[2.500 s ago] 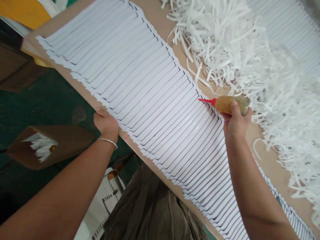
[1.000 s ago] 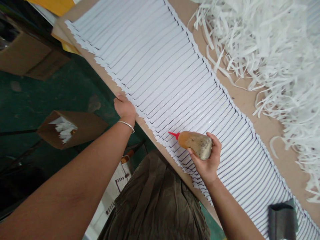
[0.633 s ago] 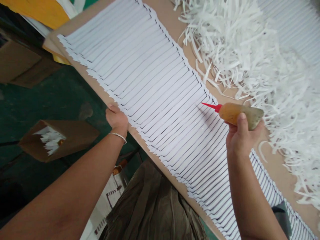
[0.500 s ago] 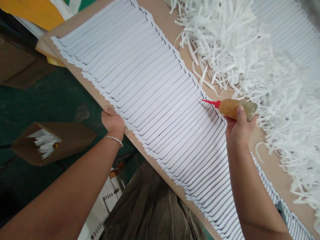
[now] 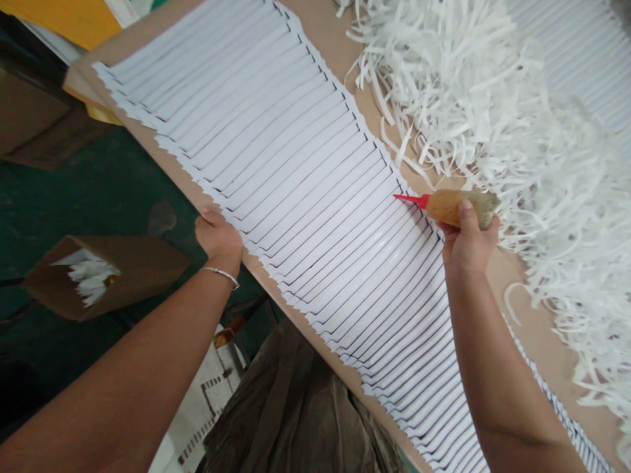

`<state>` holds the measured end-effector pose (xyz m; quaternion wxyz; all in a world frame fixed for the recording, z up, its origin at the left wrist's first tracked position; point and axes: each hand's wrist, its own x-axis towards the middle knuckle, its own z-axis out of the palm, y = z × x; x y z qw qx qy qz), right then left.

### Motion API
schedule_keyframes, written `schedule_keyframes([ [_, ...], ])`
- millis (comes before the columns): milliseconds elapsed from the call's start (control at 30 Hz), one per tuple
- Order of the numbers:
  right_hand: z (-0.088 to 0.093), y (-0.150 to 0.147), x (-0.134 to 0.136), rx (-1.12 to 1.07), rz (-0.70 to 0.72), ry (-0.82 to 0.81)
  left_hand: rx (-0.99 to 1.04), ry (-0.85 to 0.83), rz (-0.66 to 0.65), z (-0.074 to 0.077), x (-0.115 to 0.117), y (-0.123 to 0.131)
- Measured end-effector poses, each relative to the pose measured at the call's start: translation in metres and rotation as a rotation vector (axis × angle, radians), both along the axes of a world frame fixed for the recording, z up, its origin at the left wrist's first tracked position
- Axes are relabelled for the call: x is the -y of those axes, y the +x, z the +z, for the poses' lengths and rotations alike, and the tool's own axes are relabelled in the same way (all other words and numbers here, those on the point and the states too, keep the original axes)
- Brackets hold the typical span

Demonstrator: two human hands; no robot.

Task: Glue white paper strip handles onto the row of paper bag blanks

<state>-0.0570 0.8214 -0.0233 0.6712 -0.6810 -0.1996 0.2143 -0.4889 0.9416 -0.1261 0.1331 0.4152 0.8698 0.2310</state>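
My right hand (image 5: 470, 243) is closed around a glue bottle (image 5: 456, 207), yellowish-brown and worn, with a red pointed nozzle. The nozzle points left, its tip over the far part of overlapping white paper sheets (image 5: 276, 171). The sheets are fanned in a long row with dark lines between them. I cannot tell whether the tip touches the paper. Shiny wet-looking streaks show on the sheets below the nozzle. My left hand (image 5: 219, 236), with a bracelet at the wrist, is curled at the near edge of the brown tabletop (image 5: 280, 289); its fingers are partly hidden.
A large heap of white paper strips (image 5: 473, 98) lies beyond the row. More layered white sheets (image 5: 562, 46) sit at the far right. An open cardboard box (image 5: 148, 263) with white paper inside stands lower left. Yellow material (image 5: 64, 20) lies at the top left.
The bottle and my right hand have shifted slightly left and up in view, much as the whole scene has. Both hands keep their hold.
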Motion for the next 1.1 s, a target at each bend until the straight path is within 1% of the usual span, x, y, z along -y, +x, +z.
schedule_keyframes([
  [100,0.000,-0.011,0.006,-0.041,-0.020,0.005,-0.003,-0.004,-0.005,0.003,0.001,0.001],
  [233,0.004,-0.033,0.018,-0.060,-0.001,-0.009,-0.004,-0.028,-0.007,0.010,0.002,0.005],
  [400,0.011,-0.067,0.039,-0.074,0.036,-0.045,0.081,0.008,0.004,0.018,0.003,0.013],
  [500,0.009,-0.087,0.053,-0.064,0.039,-0.086,0.108,0.015,-0.002,0.023,0.004,0.016],
  [633,0.002,-0.111,0.074,-0.011,0.064,-0.154,0.115,0.006,0.010,0.028,0.004,0.018],
  [700,-0.001,-0.122,0.084,0.023,0.095,-0.198,0.117,-0.003,0.020,0.027,0.004,0.017],
  [800,0.000,-0.137,0.097,0.086,0.136,-0.260,0.129,0.004,0.021,0.020,0.003,0.014],
  [933,0.011,-0.157,0.108,0.187,0.203,-0.319,0.128,0.047,0.006,0.011,0.002,0.010],
  [1033,0.019,-0.172,0.115,0.265,0.291,-0.342,0.124,0.060,0.016,0.008,0.002,0.010],
  [1100,0.021,-0.181,0.120,0.322,0.346,-0.345,0.131,0.063,0.021,0.008,0.003,0.010],
])
